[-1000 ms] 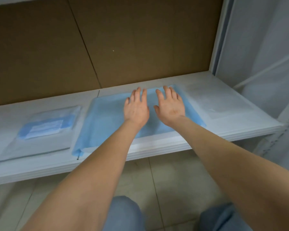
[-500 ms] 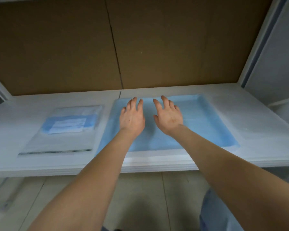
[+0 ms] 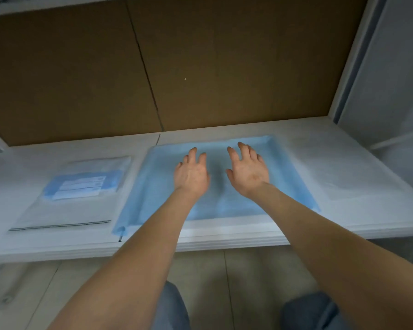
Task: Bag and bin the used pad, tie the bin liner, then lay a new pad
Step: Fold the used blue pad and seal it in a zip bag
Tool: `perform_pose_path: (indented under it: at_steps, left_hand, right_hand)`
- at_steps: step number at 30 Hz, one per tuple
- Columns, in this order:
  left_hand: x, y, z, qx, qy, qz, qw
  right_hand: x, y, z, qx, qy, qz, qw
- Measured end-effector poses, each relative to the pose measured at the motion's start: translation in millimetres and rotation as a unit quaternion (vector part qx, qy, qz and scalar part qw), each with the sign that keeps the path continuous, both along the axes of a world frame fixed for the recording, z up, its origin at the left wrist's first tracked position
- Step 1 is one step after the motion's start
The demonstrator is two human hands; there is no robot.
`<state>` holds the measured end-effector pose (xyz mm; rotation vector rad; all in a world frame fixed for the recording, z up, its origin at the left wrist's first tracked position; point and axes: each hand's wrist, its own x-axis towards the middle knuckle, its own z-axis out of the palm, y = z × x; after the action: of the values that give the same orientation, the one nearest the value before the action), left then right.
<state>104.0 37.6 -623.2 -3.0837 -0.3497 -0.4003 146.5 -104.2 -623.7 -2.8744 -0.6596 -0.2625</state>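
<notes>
I see both arms reaching forward over a white worktop (image 3: 343, 163) set against a brown board wall (image 3: 81, 75). A blue pad (image 3: 157, 184) lies spread flat on the worktop, roughly in the middle of my view, its far edge close to the wall and its near edge just short of the worktop's front lip. Its near left corner (image 3: 119, 228) is folded or bunched up a little, with something small and dark poking out just below it; I cannot tell what that is.

My left hand (image 3: 191, 173) rests palm down on the pad, fingers stretched out and slightly spread, gripping nothing. My right hand (image 3: 248, 171) sits just beside it, also palm down on the pad with fingers spread and the thumb out toward the left hand; it too holds nothing. The two hands are apart, with a strip of blue pad showing between them. Whether the palms press fully on the pad or float just above it I cannot tell, as the picture is a bit blurred.

To the left of the pad, close to it but not touching, lies a flat clear packet (image 3: 69, 198) with a blue folded item and a white label inside (image 3: 81, 186). To the right of the pad the worktop carries a pale, flat, translucent sheet (image 3: 348, 177). Below the worktop I see a tiled floor (image 3: 212, 277) and my knees in blue denim (image 3: 174, 308).
</notes>
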Motion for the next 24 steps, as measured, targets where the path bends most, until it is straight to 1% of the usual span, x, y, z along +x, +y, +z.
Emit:
perform_pose_path:
  at_steps: [5, 10, 13, 19, 24]
  left_hand:
    - [2.2, -22.5, -1.2, -0.006, 0.006, -0.037, 0.999]
    - [6.1, -12.4, -3.1, -0.012, -0.010, -0.054, 0.998]
    - [2.5, 2.6, 0.1, -0.011, -0.022, -0.049, 0.999]
    - [-25.3, 33.9, 2.4, -0.004, -0.020, -0.004, 1.000]
    - [-35.3, 47.1, -2.1, 0.011, -0.036, 0.020, 0.999]
  right_hand:
    - [-4.7, -19.0, 0.9, -0.007, -0.005, -0.030, 0.999]
    - [-2.3, 0.7, -2.7, -0.015, 0.001, -0.042, 0.999]
    - [-4.7, 20.9, -3.2, -0.006, 0.005, -0.032, 0.999]
    - [-17.1, 65.2, -0.5, 0.029, 0.012, 0.021, 0.999]
    - [-16.8, 80.1, -4.7, 0.036, -0.006, 0.056, 0.998]
